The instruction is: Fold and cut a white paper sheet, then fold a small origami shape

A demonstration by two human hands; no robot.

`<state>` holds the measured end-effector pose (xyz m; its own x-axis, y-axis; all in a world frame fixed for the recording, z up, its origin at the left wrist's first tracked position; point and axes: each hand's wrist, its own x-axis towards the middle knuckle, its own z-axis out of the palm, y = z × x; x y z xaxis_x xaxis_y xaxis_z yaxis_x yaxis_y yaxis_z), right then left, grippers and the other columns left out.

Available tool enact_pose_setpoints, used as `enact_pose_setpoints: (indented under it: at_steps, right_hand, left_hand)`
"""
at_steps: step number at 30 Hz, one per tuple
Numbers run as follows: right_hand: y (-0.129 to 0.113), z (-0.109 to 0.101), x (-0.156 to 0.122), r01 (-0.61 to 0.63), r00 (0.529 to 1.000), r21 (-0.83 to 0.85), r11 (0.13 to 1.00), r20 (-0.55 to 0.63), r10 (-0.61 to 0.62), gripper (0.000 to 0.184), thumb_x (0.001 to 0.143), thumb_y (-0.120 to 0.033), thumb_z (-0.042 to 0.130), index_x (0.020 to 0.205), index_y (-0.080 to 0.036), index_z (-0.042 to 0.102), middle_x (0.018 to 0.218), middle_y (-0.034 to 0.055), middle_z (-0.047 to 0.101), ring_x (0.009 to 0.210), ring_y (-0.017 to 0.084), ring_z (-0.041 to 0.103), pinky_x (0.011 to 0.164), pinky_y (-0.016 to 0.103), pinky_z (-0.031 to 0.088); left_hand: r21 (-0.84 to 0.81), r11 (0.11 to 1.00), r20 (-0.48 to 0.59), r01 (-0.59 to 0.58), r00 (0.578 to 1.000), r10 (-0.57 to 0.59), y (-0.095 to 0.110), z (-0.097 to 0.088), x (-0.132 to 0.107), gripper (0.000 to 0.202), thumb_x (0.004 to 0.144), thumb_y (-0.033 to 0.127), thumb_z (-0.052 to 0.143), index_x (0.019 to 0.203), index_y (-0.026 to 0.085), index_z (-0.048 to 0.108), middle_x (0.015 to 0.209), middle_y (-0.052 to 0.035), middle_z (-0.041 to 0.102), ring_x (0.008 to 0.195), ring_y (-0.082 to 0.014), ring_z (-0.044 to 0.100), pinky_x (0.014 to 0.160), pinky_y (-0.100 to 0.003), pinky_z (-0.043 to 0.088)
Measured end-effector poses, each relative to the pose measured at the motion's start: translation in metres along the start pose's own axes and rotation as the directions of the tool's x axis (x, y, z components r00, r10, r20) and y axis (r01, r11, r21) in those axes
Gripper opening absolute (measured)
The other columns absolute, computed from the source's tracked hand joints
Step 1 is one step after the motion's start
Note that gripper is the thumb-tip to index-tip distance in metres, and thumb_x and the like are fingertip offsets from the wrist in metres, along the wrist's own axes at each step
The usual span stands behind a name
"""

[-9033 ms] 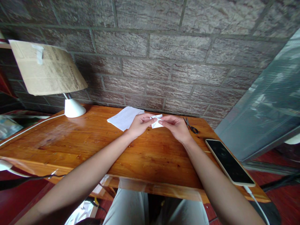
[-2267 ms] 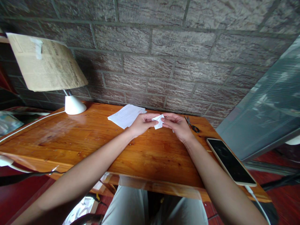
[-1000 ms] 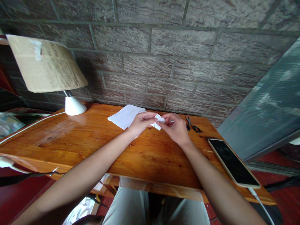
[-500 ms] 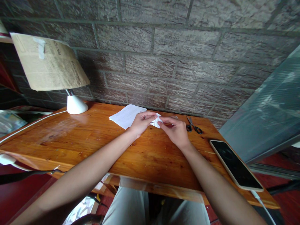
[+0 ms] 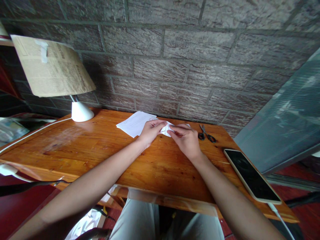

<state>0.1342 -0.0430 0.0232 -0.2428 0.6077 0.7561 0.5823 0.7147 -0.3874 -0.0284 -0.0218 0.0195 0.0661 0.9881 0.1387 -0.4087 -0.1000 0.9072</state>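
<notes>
A small folded piece of white paper (image 5: 165, 130) is held between my two hands, above the far middle of the wooden table. My left hand (image 5: 150, 131) grips its left side, thumb on top and fingers behind. From the right, my right hand (image 5: 186, 136) pinches the paper between thumb and fingertips. Dark lines show on the paper's face, but its exact folded shape is too small to make out. Just behind my left hand lies a stack of white paper sheets (image 5: 135, 123). Black-handled scissors (image 5: 206, 134) rest partly open to the right of my right hand.
A phone (image 5: 251, 175) with a white cable lies along the table's right edge. At the back left stands a lamp with a newspaper-like shade (image 5: 56, 68) and white base (image 5: 82, 112). A brick wall (image 5: 172, 73) borders the wooden table (image 5: 160, 166) behind.
The fingers of my right hand have shifted slightly on the folded paper, and its visible face has turned a little. My left hand is nearly still.
</notes>
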Motion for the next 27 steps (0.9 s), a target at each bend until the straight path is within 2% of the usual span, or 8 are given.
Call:
enact_pose_setpoints:
  at_steps: [9, 14, 19, 27]
  right_hand:
    - [-0.0038, 0.0029, -0.0004, -0.005, 0.999, 0.011, 1.0, -0.046, 0.005, 0.019, 0.086, -0.022, 0.067, 0.1, -0.024, 0.078, 0.091, 0.0052, 0.074, 0.074, 0.016, 0.069, 0.072, 0.029, 0.057]
    - [-0.0032, 0.0049, -0.0013, -0.088, 0.994, 0.107, 0.99, -0.051, 0.094, 0.018, 0.084, -0.025, 0.069, 0.1, -0.026, 0.078, 0.093, 0.0041, 0.074, 0.076, 0.016, 0.069, 0.074, 0.029, 0.057]
    - [-0.0005, 0.0066, -0.0019, -0.198, 0.977, 0.233, 0.952, -0.037, 0.212, 0.018, 0.081, -0.03, 0.071, 0.097, -0.027, 0.078, 0.09, 0.0033, 0.075, 0.073, 0.016, 0.069, 0.069, 0.029, 0.057]
    - [0.0001, 0.0062, -0.0007, -0.225, 0.97, 0.289, 0.93, -0.026, 0.243, 0.016, 0.078, -0.027, 0.073, 0.093, -0.025, 0.079, 0.094, 0.0041, 0.076, 0.078, 0.017, 0.07, 0.074, 0.03, 0.057]
  left_hand:
    - [-0.058, 0.998, 0.031, -0.013, 0.999, 0.015, -0.0007, 0.0006, -0.0002, 0.029, 0.055, 0.03, 0.088, 0.077, 0.015, 0.077, 0.079, -0.0042, 0.073, 0.073, -0.0147, 0.064, 0.074, -0.029, 0.049]
    - [-0.079, 0.996, 0.045, 0.042, 0.998, -0.038, 0.0011, 0.0002, -0.0005, 0.029, 0.055, 0.029, 0.089, 0.077, 0.014, 0.077, 0.079, -0.0043, 0.073, 0.073, -0.0134, 0.064, 0.074, -0.027, 0.048]
    - [-0.102, 0.991, 0.094, 0.09, 0.992, -0.08, 0.0042, -0.0007, -0.0016, 0.026, 0.059, 0.026, 0.087, 0.078, 0.013, 0.076, 0.08, -0.0048, 0.073, 0.073, -0.0128, 0.065, 0.073, -0.026, 0.049]
    - [-0.139, 0.971, 0.095, 0.195, 0.979, -0.183, 0.0037, -0.0048, 0.0027, 0.021, 0.063, 0.019, 0.083, 0.081, 0.014, 0.074, 0.081, -0.0055, 0.074, 0.071, -0.0125, 0.066, 0.074, -0.026, 0.053]
